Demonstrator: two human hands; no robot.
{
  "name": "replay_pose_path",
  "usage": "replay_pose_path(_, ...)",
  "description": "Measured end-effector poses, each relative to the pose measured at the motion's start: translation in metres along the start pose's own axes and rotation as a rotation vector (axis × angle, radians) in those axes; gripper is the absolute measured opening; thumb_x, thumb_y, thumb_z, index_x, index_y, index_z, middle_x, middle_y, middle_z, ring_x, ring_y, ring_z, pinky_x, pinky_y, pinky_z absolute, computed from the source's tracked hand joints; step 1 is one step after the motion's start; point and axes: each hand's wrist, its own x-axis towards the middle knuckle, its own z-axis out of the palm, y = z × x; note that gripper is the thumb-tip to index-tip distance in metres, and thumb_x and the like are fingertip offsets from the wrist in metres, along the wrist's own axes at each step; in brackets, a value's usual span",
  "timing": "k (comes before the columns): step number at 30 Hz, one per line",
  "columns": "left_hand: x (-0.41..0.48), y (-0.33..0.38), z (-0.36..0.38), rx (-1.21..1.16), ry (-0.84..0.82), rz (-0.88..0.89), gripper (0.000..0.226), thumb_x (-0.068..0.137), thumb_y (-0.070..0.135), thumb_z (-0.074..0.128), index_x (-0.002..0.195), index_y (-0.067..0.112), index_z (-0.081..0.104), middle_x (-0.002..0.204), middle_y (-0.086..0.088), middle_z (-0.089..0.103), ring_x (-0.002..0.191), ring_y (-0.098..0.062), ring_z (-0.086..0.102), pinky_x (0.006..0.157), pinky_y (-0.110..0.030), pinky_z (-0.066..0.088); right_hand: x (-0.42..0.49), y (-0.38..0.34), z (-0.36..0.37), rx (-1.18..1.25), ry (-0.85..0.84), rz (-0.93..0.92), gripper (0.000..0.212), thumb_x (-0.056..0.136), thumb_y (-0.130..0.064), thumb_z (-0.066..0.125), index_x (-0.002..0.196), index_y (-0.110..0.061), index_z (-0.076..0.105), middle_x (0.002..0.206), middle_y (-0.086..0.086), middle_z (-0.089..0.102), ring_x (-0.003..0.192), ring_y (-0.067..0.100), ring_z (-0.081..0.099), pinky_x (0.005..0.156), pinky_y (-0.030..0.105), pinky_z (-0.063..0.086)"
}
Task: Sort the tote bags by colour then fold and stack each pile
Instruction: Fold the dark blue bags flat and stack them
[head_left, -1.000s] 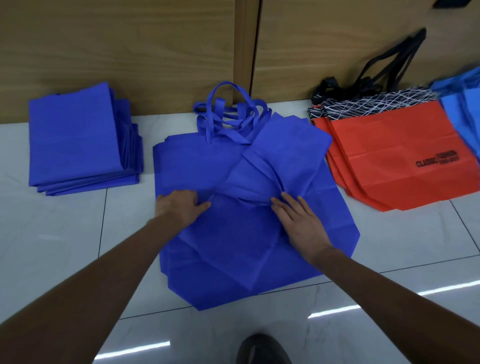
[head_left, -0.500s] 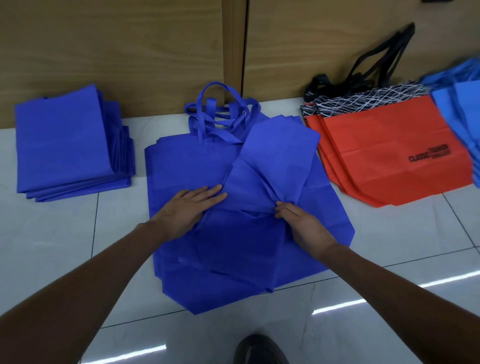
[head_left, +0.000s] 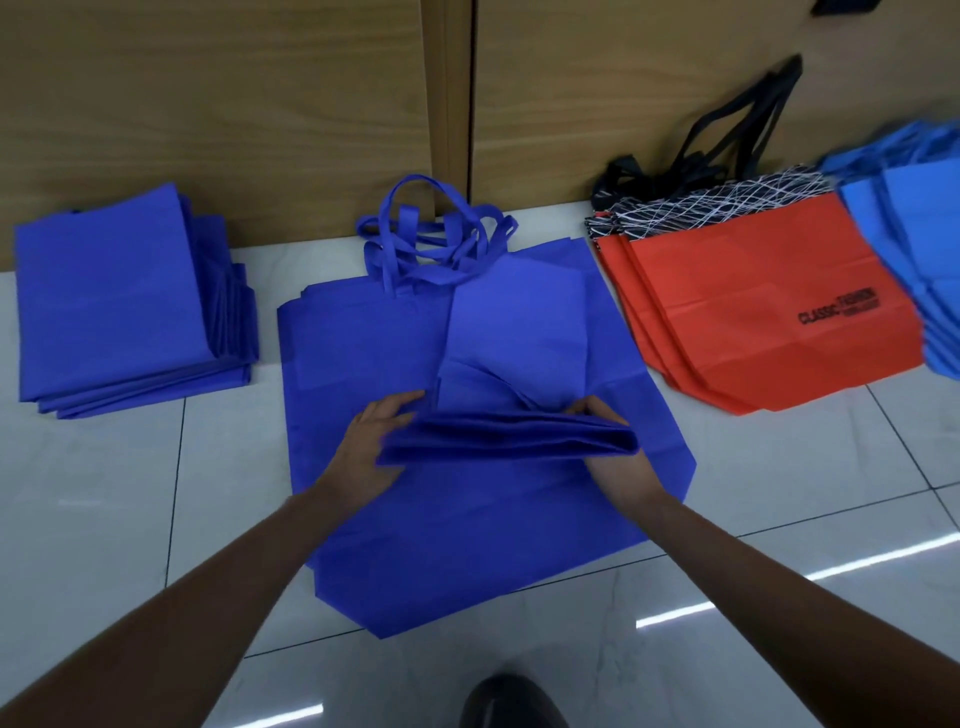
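Note:
A dark blue tote bag (head_left: 509, 439), partly folded, lies on a pile of flat dark blue bags (head_left: 363, 364) on the floor in front of me. Its near part is lifted into a raised fold. My left hand (head_left: 371, 447) holds the fold's left end, fingers under the fabric. My right hand (head_left: 615, 457) grips the fold's right end. Loose blue handles (head_left: 431, 234) lie at the pile's far edge against the wall. A stack of folded dark blue bags (head_left: 114, 291) sits to the left.
Red bags (head_left: 753, 312) with black patterned tops and black handles lie at the right. Light blue bags (head_left: 919, 249) sit at the far right edge. A wooden wall (head_left: 234, 104) runs behind everything. A dark shoe tip (head_left: 511, 701) shows at the bottom.
Both hands have lifted the near part of the top blue bag and turned it away from me, making a raised fold where it lay flat before.

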Motion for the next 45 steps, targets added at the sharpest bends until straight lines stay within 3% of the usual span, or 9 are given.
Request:
replay_pose_path(5, 0.009, 0.019, 0.028, -0.084, 0.184, -0.223, 0.039, 0.086, 0.043, 0.06, 0.058, 0.024, 0.04, 0.086, -0.001, 0.048, 0.088, -0.017, 0.045, 0.081, -0.027, 0.041, -0.006, -0.001, 0.01, 0.142, 0.06, 0.046, 0.024, 0.094, -0.014, 0.056, 0.107, -0.033, 0.052, 0.103, -0.021, 0.06, 0.092, -0.009, 0.055, 0.081, 0.015, 0.044)
replay_pose_path(13, 0.028, 0.039, 0.042, -0.244, 0.347, -0.497, 0.051, 0.085, 0.036, 0.066, 0.058, 0.014, 0.028, 0.055, 0.002, 0.029, 0.054, -0.016, 0.032, 0.052, -0.023, 0.038, 0.013, -0.018, 0.033, 0.014, 0.577, 0.245, 0.028, 0.095, -0.03, 0.053, 0.077, -0.013, 0.042, 0.066, -0.007, 0.042, 0.059, 0.008, 0.04, 0.049, 0.014, 0.035)
replay_pose_path(19, 0.02, 0.023, 0.023, -0.342, 0.376, -0.599, 0.042, 0.082, 0.038, 0.068, 0.11, 0.011, 0.052, 0.099, 0.0, 0.056, 0.091, -0.019, 0.056, 0.08, -0.034, 0.048, 0.012, -0.016, 0.033, -0.046, 0.272, 0.447, 0.029, 0.09, -0.029, 0.061, 0.104, -0.01, 0.042, 0.087, -0.006, 0.048, 0.073, 0.009, 0.05, 0.062, 0.037, 0.054)
replay_pose_path(26, 0.004, 0.015, 0.0, -0.181, 0.192, -0.46, 0.051, 0.087, 0.03, 0.063, 0.057, 0.016, 0.025, 0.054, 0.003, 0.026, 0.05, -0.013, 0.025, 0.044, -0.018, 0.022, 0.015, -0.031, 0.027, -0.03, 0.183, 0.479, 0.049, 0.084, -0.069, 0.044, 0.094, -0.021, 0.048, 0.09, 0.0, 0.06, 0.072, 0.024, 0.065, 0.05, 0.027, 0.047)
replay_pose_path(31, 0.005, 0.019, -0.02, 0.026, 0.077, -0.549, 0.047, 0.084, 0.045, 0.062, 0.061, 0.013, 0.035, 0.058, -0.001, 0.038, 0.058, -0.017, 0.04, 0.053, -0.026, 0.033, 0.04, -0.031, 0.017, 0.071, 0.165, 0.483, 0.044, 0.089, -0.055, 0.051, 0.105, -0.015, 0.048, 0.075, 0.002, 0.055, 0.05, 0.016, 0.053, 0.043, 0.023, 0.037)
replay_pose_path(34, 0.002, 0.026, -0.007, 0.517, 0.334, -0.55, 0.043, 0.084, 0.049, 0.06, 0.096, 0.008, 0.052, 0.096, -0.01, 0.054, 0.091, -0.031, 0.05, 0.076, -0.04, 0.04, 0.039, -0.024, 0.025, 0.139, 0.125, 0.546, 0.03, 0.092, -0.038, 0.057, 0.098, -0.009, 0.053, 0.07, 0.006, 0.056, 0.038, 0.013, 0.053, 0.038, 0.022, 0.039)
replay_pose_path(39, -0.005, 0.037, 0.054, 0.659, 0.321, -0.463, 0.057, 0.095, 0.043, 0.042, 0.14, 0.008, 0.036, 0.148, -0.024, 0.026, 0.139, -0.038, 0.02, 0.113, -0.052, 0.01, 0.017, -0.022, 0.045, 0.128, 0.149, 0.639, 0.03, 0.091, -0.037, 0.058, 0.097, -0.008, 0.055, 0.076, 0.012, 0.066, 0.053, 0.023, 0.065, 0.051, 0.033, 0.055)
replay_pose_path(43, -0.003, 0.017, 0.072, 0.747, 0.288, -0.459, 0.063, 0.097, 0.049, 0.021, 0.146, 0.01, 0.026, 0.154, -0.023, 0.012, 0.143, -0.037, 0.009, 0.112, -0.054, 0.0, 0.022, -0.016, 0.044, -1.016, 0.347, -0.064, 0.059, 0.075, -0.023, 0.07, 0.126, -0.01, 0.043, 0.131, 0.018, 0.051, 0.114, 0.037, 0.054, 0.093, 0.048, 0.046)
replay_pose_path(45, 0.0, 0.014, 0.075, 0.751, 0.302, -0.451, 0.065, 0.094, 0.048, 0.019, 0.143, 0.007, 0.034, 0.15, -0.025, 0.022, 0.14, -0.04, 0.02, 0.11, -0.058, 0.008, 0.037, -0.017, 0.051, -1.184, 0.122, -0.523, 0.076, 0.07, -0.01, 0.064, 0.141, -0.018, 0.037, 0.15, 0.013, 0.033, 0.134, 0.039, 0.036, 0.107, 0.053, 0.03)
